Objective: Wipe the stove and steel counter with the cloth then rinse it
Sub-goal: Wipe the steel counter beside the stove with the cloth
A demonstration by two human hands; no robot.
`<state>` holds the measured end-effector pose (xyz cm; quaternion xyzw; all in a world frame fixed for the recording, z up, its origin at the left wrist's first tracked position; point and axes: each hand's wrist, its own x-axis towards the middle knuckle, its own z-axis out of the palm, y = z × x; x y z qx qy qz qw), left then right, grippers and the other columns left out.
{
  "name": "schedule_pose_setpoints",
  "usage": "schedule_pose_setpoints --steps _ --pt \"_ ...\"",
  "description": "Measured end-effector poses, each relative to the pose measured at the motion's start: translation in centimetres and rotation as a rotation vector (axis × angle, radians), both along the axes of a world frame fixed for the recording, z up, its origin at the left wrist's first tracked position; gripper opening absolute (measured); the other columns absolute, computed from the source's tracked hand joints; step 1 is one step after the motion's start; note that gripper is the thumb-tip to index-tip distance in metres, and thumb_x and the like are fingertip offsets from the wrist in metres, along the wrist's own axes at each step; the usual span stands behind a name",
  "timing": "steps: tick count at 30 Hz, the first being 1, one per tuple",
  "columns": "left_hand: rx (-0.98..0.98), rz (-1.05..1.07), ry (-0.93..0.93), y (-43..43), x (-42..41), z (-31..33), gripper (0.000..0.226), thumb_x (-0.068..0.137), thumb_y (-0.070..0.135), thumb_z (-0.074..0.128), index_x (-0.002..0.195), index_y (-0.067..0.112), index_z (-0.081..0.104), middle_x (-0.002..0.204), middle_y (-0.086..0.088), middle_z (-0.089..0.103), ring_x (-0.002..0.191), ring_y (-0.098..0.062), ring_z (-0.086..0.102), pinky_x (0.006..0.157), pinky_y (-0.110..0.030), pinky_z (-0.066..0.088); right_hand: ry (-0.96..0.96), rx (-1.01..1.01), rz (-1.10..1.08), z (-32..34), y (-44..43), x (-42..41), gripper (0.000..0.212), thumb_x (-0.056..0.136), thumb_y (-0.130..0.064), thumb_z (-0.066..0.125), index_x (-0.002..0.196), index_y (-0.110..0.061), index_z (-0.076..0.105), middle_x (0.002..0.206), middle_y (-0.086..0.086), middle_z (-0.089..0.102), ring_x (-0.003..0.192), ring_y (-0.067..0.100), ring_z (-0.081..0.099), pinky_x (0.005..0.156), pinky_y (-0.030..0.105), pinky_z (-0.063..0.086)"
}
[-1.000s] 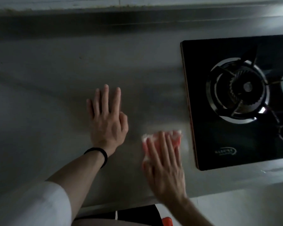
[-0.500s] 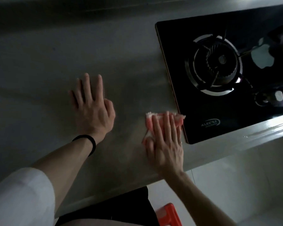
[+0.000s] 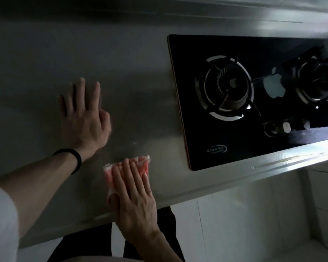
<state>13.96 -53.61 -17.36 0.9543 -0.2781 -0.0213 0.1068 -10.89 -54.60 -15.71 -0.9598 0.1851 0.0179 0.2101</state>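
Note:
A pink and white cloth lies flat on the steel counter, close to its front edge. My right hand presses down on the cloth with the fingers spread over it. To the left, my left hand rests flat on the bare steel with fingers apart and holds nothing. It wears a black band at the wrist. The black glass stove with two burners sits to the right of both hands, apart from the cloth.
The counter's front edge runs diagonally below the stove. White cabinet fronts lie below it. The stove knobs sit near its front. A raised steel backsplash closes the far side.
My right hand has slid the cloth left and toward the front edge, away from the stove's corner. The left hand stays flat on the counter. The view has swung to show both burners.

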Motion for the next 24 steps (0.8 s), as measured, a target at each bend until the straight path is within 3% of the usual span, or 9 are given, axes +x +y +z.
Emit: schedule_pose_setpoints --steps 5,8,10,13,15,17,19,21,24 --pt "0.025 0.045 0.010 -0.6 -0.5 0.8 0.075 0.092 0.034 0.041 0.164 0.020 0.027 0.173 -0.017 0.019 0.152 -0.047 0.026 0.127 -0.059 0.016 -0.105 0.009 0.198 -0.4 -6.7 -1.6 0.062 0.108 -0.027 0.055 0.163 -0.013 0.030 0.170 0.012 0.028 0.161 0.026 0.021 0.130 0.047 0.023" --pt "0.088 0.049 0.024 -1.3 -1.0 1.7 0.076 0.091 0.033 0.039 0.165 0.018 0.027 0.172 -0.019 0.019 0.150 -0.049 0.027 0.127 -0.060 0.016 -0.151 0.011 0.159 -0.4 -10.9 -3.2 0.056 0.106 -0.011 0.049 0.160 -0.008 0.036 0.168 0.016 0.031 0.160 0.029 0.024 0.128 0.049 0.028" --pt "0.136 0.053 0.012 -1.9 -1.3 2.5 0.076 0.091 0.030 0.039 0.164 0.013 0.029 0.170 -0.023 0.022 0.148 -0.051 0.030 0.126 -0.061 0.018 -0.140 0.097 0.102 0.2 -13.3 -4.4 0.063 0.099 -0.002 0.057 0.159 -0.010 0.040 0.168 0.013 0.033 0.159 0.026 0.026 0.121 0.046 0.041" --pt "0.182 0.117 -0.005 -3.4 -2.0 3.4 0.075 0.091 0.022 0.055 0.160 0.006 0.033 0.167 -0.024 0.029 0.146 -0.049 0.035 0.127 -0.063 0.015 -0.078 0.358 0.088 2.3 -15.7 -5.5 0.056 0.106 -0.019 0.047 0.161 -0.027 0.038 0.170 -0.007 0.032 0.158 0.009 0.027 0.112 0.038 0.052" --pt "0.162 0.151 0.032 -5.2 -2.9 4.0 0.082 0.088 0.018 0.065 0.161 0.006 0.031 0.167 -0.021 0.029 0.148 -0.046 0.033 0.128 -0.062 0.014 -0.075 0.563 -0.042 4.3 -17.0 -5.6 0.051 0.107 -0.038 0.034 0.157 -0.044 0.040 0.161 -0.015 0.047 0.147 0.004 0.046 0.108 0.030 0.054" --pt "0.124 0.082 0.059 -7.3 -4.1 4.5 0.080 0.090 0.022 0.060 0.162 0.008 0.029 0.169 -0.020 0.026 0.149 -0.046 0.031 0.126 -0.063 0.018 -0.111 0.677 -0.237 6.4 -18.9 -5.2 0.045 0.105 -0.045 0.035 0.144 -0.067 0.042 0.137 -0.020 0.067 0.119 -0.001 0.067 0.094 0.016 0.054" --pt "0.109 -0.008 0.062 -9.5 -5.4 4.5 0.075 0.092 0.027 0.048 0.163 0.009 0.029 0.169 -0.018 0.025 0.151 -0.045 0.032 0.124 -0.063 0.022 -0.174 0.728 -0.325 8.0 -21.4 -5.0 0.046 0.107 -0.036 0.037 0.141 -0.065 0.049 0.115 -0.017 0.074 0.099 0.004 0.072 0.087 0.022 0.057" --pt "0.085 -0.038 0.066 -11.3 -6.5 4.2 0.074 0.092 0.029 0.039 0.163 0.011 0.028 0.170 -0.016 0.024 0.152 -0.042 0.031 0.124 -0.062 0.022 -0.219 0.681 -0.318 9.2 -23.6 -4.8 0.048 0.108 -0.028 0.036 0.148 -0.048 0.053 0.112 -0.013 0.073 0.111 0.012 0.070 0.095 0.034 0.057" --pt "0.076 -0.043 0.107 -13.1 -7.7 3.2 0.072 0.096 0.031 0.032 0.166 0.015 0.023 0.173 -0.014 0.019 0.157 -0.038 0.023 0.126 -0.061 0.018 -0.235 0.401 -0.145 9.7 -25.1 -4.2 0.050 0.107 -0.028 0.039 0.156 -0.029 0.047 0.155 -0.010 0.055 0.154 0.010 0.036 0.128 0.039 0.027"
